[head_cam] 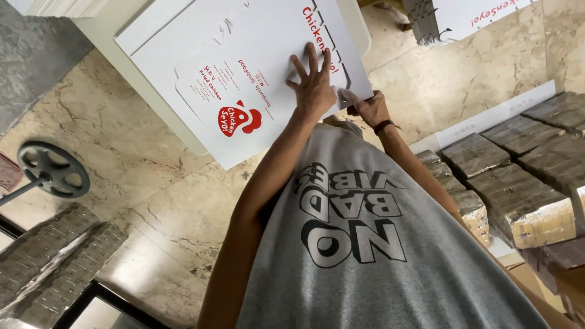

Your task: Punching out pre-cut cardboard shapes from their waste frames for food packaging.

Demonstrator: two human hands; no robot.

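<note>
Closest to the lens is a grey T-shirt with big black and white lettering, filling the lower middle of the view, and two bare arms run up from it toward the work. The left hand is spread wide and flat, fingers fanned, palm pressing down on a white die-cut cardboard sheet printed in red with a round red emblem; nothing is gripped there, it just pins the sheet. The right hand, with a dark band at its wrist, sits just beside it at the sheet's near edge, fingers curled in around that notched edge, pinching the cardboard; how tightly, I cannot tell. The sheet lies tilted across a pale cream tabletop, one corner overhanging the marbled beige floor. More white sheets show under it, stacked on the same surface. Off to the right, bundles of brown flat stock wrapped in clear film sit in rows, touching one another, with a white strip behind them. At top right another stack of white printed sheets lies well apart from the hands. On the left, a dark round wheel-shaped base on a rod rests on the floor, and below it more grey wrapped bundles lie near a dark frame.
</note>
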